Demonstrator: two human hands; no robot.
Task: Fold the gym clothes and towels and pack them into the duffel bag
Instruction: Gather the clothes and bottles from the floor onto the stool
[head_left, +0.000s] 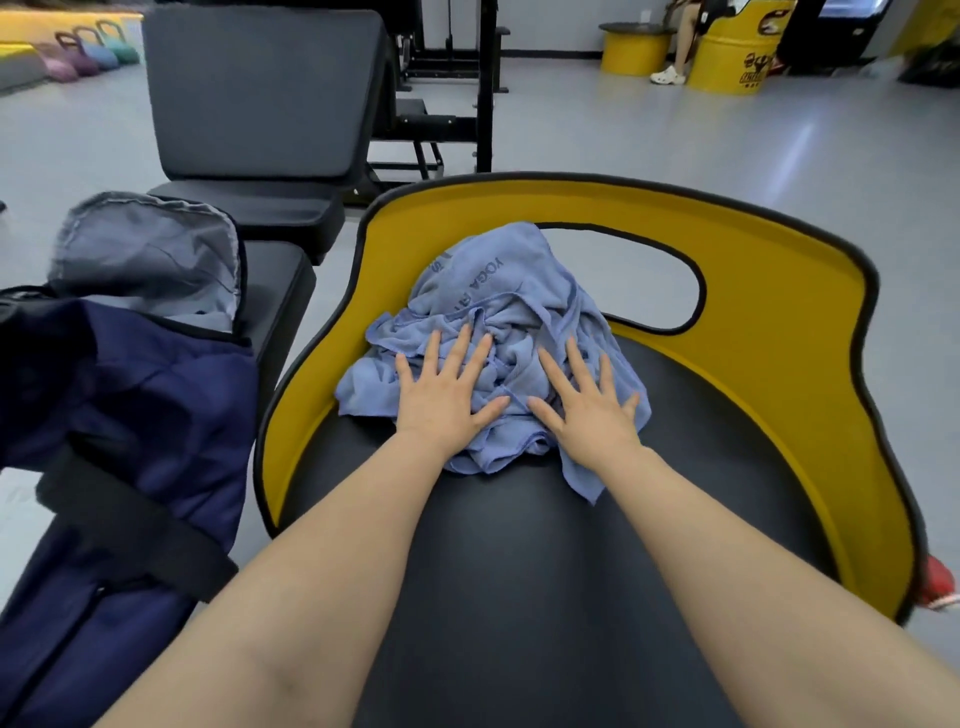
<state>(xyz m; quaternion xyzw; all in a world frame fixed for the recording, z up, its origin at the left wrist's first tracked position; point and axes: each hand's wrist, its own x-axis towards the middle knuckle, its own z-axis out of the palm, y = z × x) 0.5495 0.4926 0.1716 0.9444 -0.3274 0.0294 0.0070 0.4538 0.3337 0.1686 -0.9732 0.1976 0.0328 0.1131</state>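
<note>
My left hand (445, 391) lies flat on the blue towel (498, 322), fingers straight and spread, palm down on the towel's left half. My right hand (586, 400) lies flat beside it on the right half, fingers likewise spread; neither hand grips the cloth. The towel is crumpled in a heap, unfolded, with printed lettering showing near its far edge. It rests on the black pad of the desk (519, 571), against the desk's yellow raised rim (779, 322), near the rim's oval cutout. The navy duffel bag (130, 415) sits left of the towel, on a black bench (280, 280), its flap thrown back and grey lining (150, 254) exposed.
</note>
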